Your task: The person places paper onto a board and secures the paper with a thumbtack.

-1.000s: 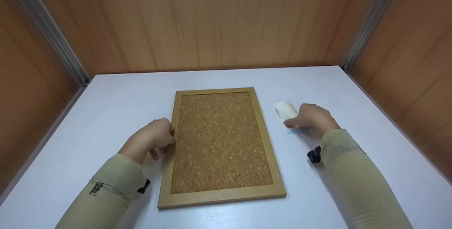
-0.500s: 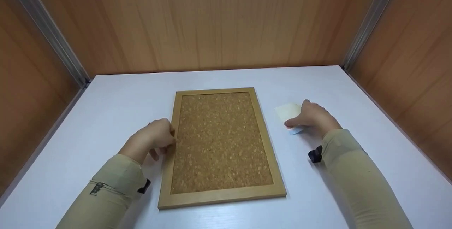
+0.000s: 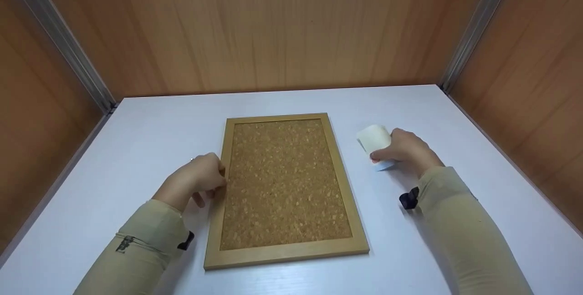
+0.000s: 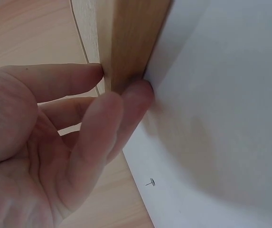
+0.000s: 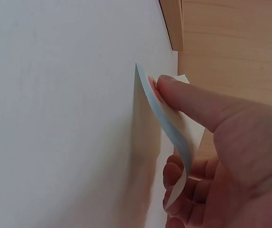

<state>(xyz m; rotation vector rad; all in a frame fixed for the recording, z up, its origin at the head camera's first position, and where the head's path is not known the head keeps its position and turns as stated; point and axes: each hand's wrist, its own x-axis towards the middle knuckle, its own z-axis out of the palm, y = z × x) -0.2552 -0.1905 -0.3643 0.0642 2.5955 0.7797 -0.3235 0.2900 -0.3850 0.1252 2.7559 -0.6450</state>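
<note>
Wood-grain panels (image 3: 282,26) stand on 3 sides of a white table (image 3: 159,126), with 2 metal strips (image 3: 480,22) at the corners beyond the hands. Between the hands lies a cork board (image 3: 287,181) in a wooden frame, flat on the table, its long left side at the left hand (image 3: 198,176). That hand holds the frame's edge narrowly, the thumb at its upper corner and a fingertip low against its side. On the table near the left hand lies 1 thumbtack (image 4: 151,182), its pin pointing sideways.

Well to the right of the board, the right hand (image 3: 407,149) pinches a curled piece of paper (image 3: 374,138). Cream paper extends beyond the thumb; a light blue part shows on the hand's near side, and a red patch (image 5: 154,88) sits by the thumb tip. Whether the paper touches the table is unclear. Behind the hands are 2 khaki sleeves (image 3: 460,226), each with a black device (image 3: 409,198) near the wrist.
</note>
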